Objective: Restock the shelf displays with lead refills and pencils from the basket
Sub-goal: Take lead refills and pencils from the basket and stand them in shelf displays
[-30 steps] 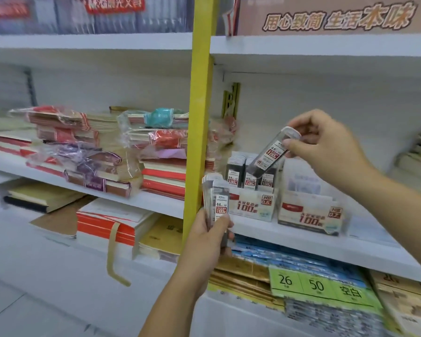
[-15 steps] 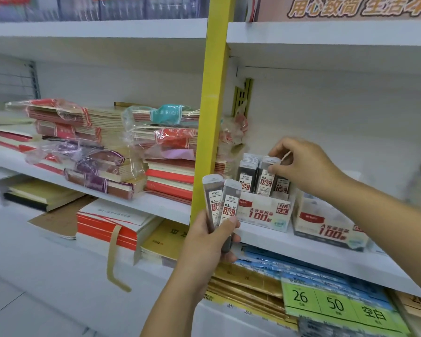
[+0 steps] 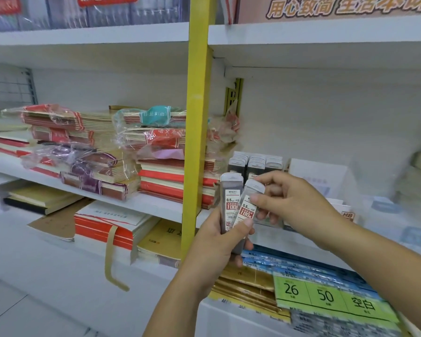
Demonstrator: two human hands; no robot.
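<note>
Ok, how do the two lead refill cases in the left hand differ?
The left case stands upright; the right case leans rightward at its top. Only the left hand grips the left case; the right hand also pinches the right case near its cap. Both show the same 0.5 HB label with a red 100.

A person's left hand (image 3: 216,242), raised on a bare forearm from the bottom of the frame, grips two lead refill cases (image 3: 231,203) upright, thumb pressed across their fronts. The right hand (image 3: 294,203) reaches in from the right on a bare, outstretched forearm. Its thumb and forefinger pinch the top of the tilted case (image 3: 248,211), the other fingers loosely curled beneath.
</note>
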